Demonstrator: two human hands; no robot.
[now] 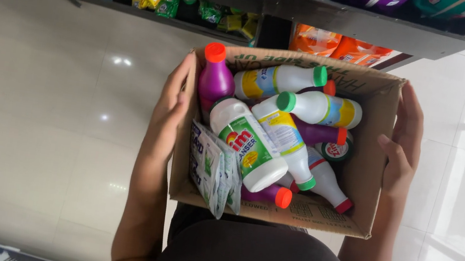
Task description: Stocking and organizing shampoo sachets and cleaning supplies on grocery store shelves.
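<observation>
Carrying cardboard box (pixel 369 168) at waist height, above pale tiled floor (pixel 34 121). Left hand (pixel 167 109) flat on left wall, fingers extended, pressing. Right hand (pixel 403 145) pressed on right wall, fingers curled over rim. Inside: white bottles (pixel 320 108), purple bottle (pixel 215 82), sachets (pixel 212 170). Shelves (pixel 356 24) on far side.

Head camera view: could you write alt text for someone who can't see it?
Two bare hands, left hand and right hand, grip the sides of an open cardboard box filled with white bottles, purple bottles and sachets, above a pale tiled floor near stocked shelves.
</observation>
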